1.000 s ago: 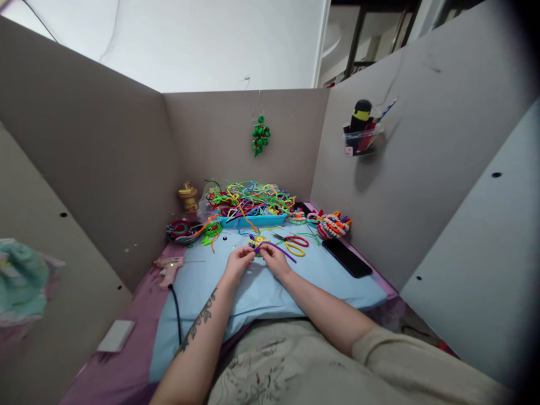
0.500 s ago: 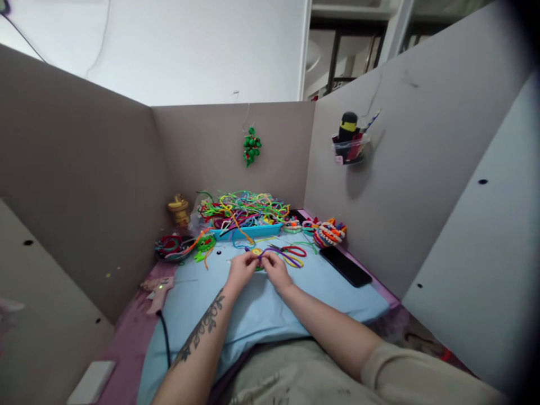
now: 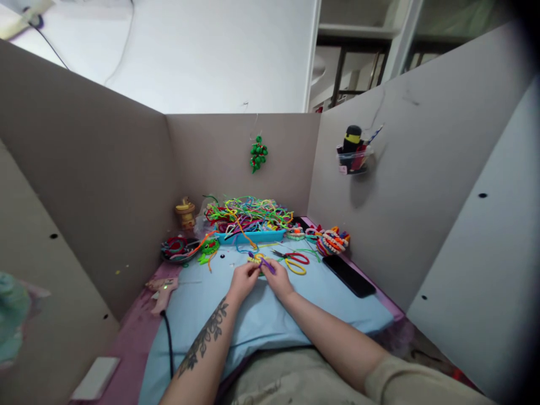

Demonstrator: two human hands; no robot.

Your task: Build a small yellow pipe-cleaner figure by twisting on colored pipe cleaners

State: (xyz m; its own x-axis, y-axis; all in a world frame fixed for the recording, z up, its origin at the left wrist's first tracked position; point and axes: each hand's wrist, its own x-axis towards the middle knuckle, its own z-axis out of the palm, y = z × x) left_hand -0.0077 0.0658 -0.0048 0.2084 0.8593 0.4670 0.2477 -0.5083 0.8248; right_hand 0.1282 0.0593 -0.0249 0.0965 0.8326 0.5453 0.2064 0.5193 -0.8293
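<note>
My left hand (image 3: 244,281) and my right hand (image 3: 277,279) meet at the middle of the light blue cloth (image 3: 304,315). Between their fingertips is a small yellow braided cord piece (image 3: 255,258), with a bit of green under it. My left fingers pinch its near side. A purple cord (image 3: 269,266) is pinched in my right fingers and lies across them; its far end is hidden. Just beyond my right hand rest scissors (image 3: 302,258) with one red and one yellow handle, blades pointing left.
A blue tray (image 3: 253,237) heaped with colourful cords stands at the back. To the left lie a pink glue gun (image 3: 166,293), a green cord figure (image 3: 209,247) and a dark bowl (image 3: 169,260). A black phone (image 3: 349,275) and an orange-white cord piece (image 3: 333,242) are right. Grey partitions surround the table.
The purple cord, stretched out to the right over the scissors before, is now drawn in short at my right fingers. The scissors show fully. The whole view has shifted slightly.
</note>
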